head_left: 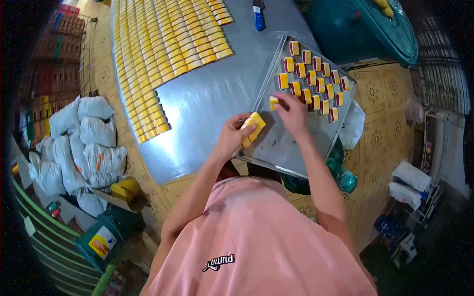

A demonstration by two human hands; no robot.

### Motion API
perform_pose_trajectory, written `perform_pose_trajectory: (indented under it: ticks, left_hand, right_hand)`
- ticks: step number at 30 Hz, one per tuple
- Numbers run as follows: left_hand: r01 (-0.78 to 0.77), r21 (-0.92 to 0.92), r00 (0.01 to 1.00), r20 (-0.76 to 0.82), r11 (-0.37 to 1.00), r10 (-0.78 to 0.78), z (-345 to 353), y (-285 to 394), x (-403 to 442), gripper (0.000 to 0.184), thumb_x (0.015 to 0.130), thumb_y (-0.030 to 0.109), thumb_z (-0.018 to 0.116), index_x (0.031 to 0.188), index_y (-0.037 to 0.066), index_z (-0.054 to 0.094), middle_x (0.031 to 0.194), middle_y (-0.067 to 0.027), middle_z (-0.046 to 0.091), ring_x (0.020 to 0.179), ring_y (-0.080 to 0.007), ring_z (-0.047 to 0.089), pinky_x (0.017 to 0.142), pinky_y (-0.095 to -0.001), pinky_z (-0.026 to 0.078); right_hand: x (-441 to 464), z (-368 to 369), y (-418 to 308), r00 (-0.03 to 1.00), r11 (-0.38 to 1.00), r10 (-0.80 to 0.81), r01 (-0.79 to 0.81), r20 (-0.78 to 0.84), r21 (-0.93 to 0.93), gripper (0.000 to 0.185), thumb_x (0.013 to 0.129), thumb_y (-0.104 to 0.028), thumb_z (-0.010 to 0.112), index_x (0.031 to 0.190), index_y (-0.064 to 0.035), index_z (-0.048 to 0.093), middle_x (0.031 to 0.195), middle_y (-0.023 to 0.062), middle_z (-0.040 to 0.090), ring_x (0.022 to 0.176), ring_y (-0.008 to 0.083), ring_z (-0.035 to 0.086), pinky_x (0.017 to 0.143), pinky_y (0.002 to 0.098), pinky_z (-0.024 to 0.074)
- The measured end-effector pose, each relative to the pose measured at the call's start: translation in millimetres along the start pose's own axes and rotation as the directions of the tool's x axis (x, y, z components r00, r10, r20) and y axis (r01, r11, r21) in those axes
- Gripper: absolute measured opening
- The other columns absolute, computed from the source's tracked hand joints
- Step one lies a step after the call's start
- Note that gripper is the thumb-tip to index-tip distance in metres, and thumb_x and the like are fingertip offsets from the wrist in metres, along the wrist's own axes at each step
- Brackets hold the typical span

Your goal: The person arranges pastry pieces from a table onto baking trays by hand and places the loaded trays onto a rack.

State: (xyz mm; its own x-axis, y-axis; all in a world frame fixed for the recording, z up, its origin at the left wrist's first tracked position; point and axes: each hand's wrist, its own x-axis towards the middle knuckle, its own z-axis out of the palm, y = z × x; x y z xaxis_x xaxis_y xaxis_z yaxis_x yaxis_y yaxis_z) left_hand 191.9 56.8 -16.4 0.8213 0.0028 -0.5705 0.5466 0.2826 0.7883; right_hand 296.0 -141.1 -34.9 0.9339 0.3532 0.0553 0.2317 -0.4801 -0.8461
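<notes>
Over patterned floor tiles [373, 96], a shiny metal table [192, 106] is flanked at right by a grey rectangular metal tray [291, 154]. An oblong yellow pastry bar [255, 120], slanting away from the body, is gripped by the left hand [229, 136]; just right, near red-filled yellow pieces [311, 78], a small yellow block [273, 103] is pinched by the right hand [295, 114], fingers narrow.

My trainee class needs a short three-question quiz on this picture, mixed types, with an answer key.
1. Multiple choice: The left hand holds:
A) a bottle
B) several yellow-topped pieces
C) a white sack
2. True or false: The blue-handled knife lies on the tray.
3. Short answer: Besides yellow and white, what strong colour shows along the sides of the pieces set out on the tray?

Key:
1. B
2. False; it lies on the table.
3. Red
</notes>
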Motion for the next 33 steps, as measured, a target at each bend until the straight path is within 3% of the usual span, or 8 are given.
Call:
perform_pose_trajectory:
  ticks: [2,5,12,16,24,28,30,33]
  left_hand:
    - [-0.042,0.034,0.998,-0.034,0.999,0.043,19,-5,3,0.041,0.092,0.017,0.072,0.126,-0.003,0.063,0.111,-0.0102,0.071,0.097,-0.0149,0.065,0.086,-0.0301,0.053]
    - [-0.100,0.160,0.994,-0.037,0.982,0.107,42,2,12,0.037,0.090,0.015,0.074,0.123,-0.001,0.068,0.112,-0.0111,0.071,0.100,-0.0152,0.064,0.089,-0.0301,0.052]
    - [-0.013,0.213,0.965,-0.253,0.977,0.068,59,-29,22,0.046,0.090,0.015,0.076,0.126,-0.005,0.058,0.109,-0.0129,0.072,0.100,-0.0155,0.065,0.088,-0.0306,0.052]
    - [-0.139,0.153,0.982,-0.106,0.978,0.156,65,-32,19,0.042,0.089,0.011,0.074,0.125,-0.006,0.058,0.109,-0.0113,0.070,0.098,-0.0140,0.064,0.085,-0.0281,0.052]
    - [-0.110,0.081,0.993,0.047,0.991,0.106,94,-48,29,0.047,0.090,0.010,0.075,0.131,-0.005,0.057,0.109,-0.0112,0.070,0.097,-0.0141,0.065,0.086,-0.0283,0.052]
    - [-0.044,0.062,0.984,-0.168,0.997,0.054,91,-48,23,0.047,0.090,0.011,0.075,0.131,-0.004,0.057,0.108,-0.0119,0.070,0.098,-0.0151,0.066,0.087,-0.0304,0.053]
    - [-0.156,0.184,0.982,-0.081,0.970,0.173,94,-46,21,0.049,0.089,0.012,0.075,0.132,-0.002,0.057,0.108,-0.0104,0.070,0.097,-0.0152,0.066,0.087,-0.0303,0.053]
    - [-0.238,0.201,0.971,0.011,0.950,0.240,106,-51,24,0.050,0.090,0.010,0.074,0.134,-0.001,0.056,0.108,-0.0091,0.071,0.098,-0.0154,0.066,0.087,-0.0300,0.053]
  right_hand:
    - [5,3,8,0.948,0.937,-0.313,0.298,-0.059,-0.179,0.031,0.087,0.001,0.067,0.118,-0.0017,0.067,0.106,0.0122,0.069,0.095,0.0218,0.067,0.079,0.0310,0.0545]
    - [-15,-15,-13,0.993,0.958,0.115,-0.119,0.031,0.262,0.035,0.087,0.001,0.068,0.122,-0.0024,0.067,0.108,0.0096,0.068,0.093,0.0182,0.066,0.080,0.0281,0.0527]
    - [-32,-38,11,0.971,0.956,0.238,-0.227,-0.034,0.186,0.027,0.088,-0.002,0.069,0.115,-0.0028,0.071,0.105,0.0081,0.070,0.092,0.0152,0.065,0.081,0.0290,0.0522]
    - [-12,-19,20,0.965,0.950,-0.248,0.225,-0.083,-0.214,0.030,0.089,-0.003,0.069,0.119,-0.0010,0.069,0.110,0.0098,0.069,0.096,0.0159,0.066,0.082,0.0288,0.0531]
    - [-68,-65,37,0.951,0.932,0.281,-0.303,0.132,0.199,0.027,0.089,-0.004,0.069,0.116,-0.0011,0.070,0.108,0.0084,0.070,0.095,0.0160,0.066,0.083,0.0294,0.0528]
    - [-44,-59,35,0.971,0.957,0.240,-0.239,0.013,0.162,0.026,0.089,-0.002,0.068,0.115,-0.0016,0.070,0.105,0.0087,0.071,0.099,0.0161,0.065,0.084,0.0295,0.0520]
    - [-36,-50,42,0.985,0.980,-0.167,0.162,-0.036,-0.118,0.026,0.089,-0.001,0.068,0.114,-0.0017,0.070,0.110,0.0094,0.071,0.104,0.0173,0.063,0.087,0.0294,0.0513]
    - [-56,-66,31,1.000,0.994,0.022,-0.023,0.011,0.106,0.027,0.088,0.000,0.069,0.115,-0.0013,0.070,0.106,0.0097,0.068,0.106,0.0181,0.063,0.089,0.0296,0.0509]
